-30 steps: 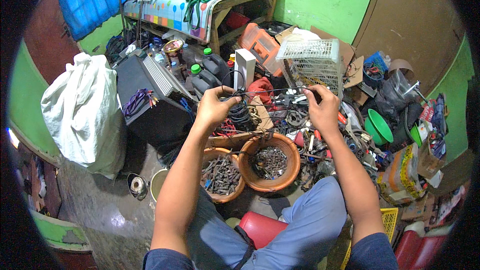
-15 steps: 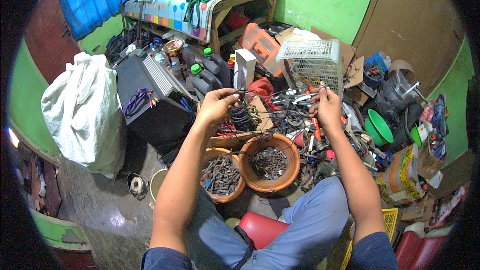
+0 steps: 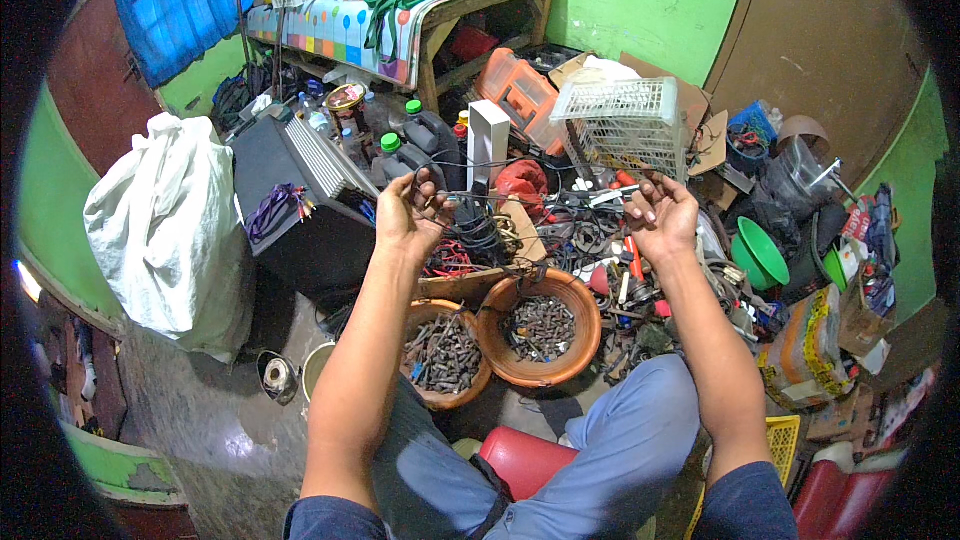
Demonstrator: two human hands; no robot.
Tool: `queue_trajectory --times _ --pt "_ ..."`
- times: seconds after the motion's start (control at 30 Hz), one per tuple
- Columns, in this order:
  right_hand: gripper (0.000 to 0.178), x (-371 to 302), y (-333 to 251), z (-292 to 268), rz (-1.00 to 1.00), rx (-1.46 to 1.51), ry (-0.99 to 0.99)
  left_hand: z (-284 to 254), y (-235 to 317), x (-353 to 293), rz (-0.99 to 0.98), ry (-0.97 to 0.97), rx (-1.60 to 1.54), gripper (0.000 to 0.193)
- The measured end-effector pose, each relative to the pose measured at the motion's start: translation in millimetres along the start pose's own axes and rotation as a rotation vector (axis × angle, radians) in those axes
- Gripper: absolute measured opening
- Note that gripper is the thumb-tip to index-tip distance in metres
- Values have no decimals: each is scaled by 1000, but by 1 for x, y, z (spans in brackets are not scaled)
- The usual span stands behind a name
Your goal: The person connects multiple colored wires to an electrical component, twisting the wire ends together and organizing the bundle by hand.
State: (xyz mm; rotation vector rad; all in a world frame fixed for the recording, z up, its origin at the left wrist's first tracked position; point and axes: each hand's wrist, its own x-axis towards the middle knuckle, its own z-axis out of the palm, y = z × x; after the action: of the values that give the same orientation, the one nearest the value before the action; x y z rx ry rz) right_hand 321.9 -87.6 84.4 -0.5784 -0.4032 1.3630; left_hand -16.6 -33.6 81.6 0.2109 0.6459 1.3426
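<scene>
Black cable (image 3: 472, 196) runs between left hand (image 3: 412, 218) and right hand (image 3: 664, 220), both turned palm-up since half a second ago; fingers curl loosely, though whether they pinch it I cannot tell.

Grey floor (image 3: 190, 430) (shiny in one patch) under a white sack (image 3: 165, 240) and two orange-brown bowls (image 3: 540, 374)

We see a thin black cable (image 3: 500, 197) stretching roughly level, with slight bends, through the space between our left hand (image 3: 413, 208) and our right hand (image 3: 663, 215). It looks slender and flexible. Close to the fingers on either side it grows hard to follow, so we cannot make out its ends.
</scene>
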Motion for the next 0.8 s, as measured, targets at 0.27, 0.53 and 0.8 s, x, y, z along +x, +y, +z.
queue_trajectory --times 0.27,0.53,0.8 --pt "43 -14 -7 20 24 39 -271 0 26 2 290 27 -227 21" --pt "32 -15 -5 17 -39 -113 -184 -32 51 17 339 -26 -48 26" --pt "31 -8 4 1 -211 -671 146 -49 60 24 428 83 27 27"
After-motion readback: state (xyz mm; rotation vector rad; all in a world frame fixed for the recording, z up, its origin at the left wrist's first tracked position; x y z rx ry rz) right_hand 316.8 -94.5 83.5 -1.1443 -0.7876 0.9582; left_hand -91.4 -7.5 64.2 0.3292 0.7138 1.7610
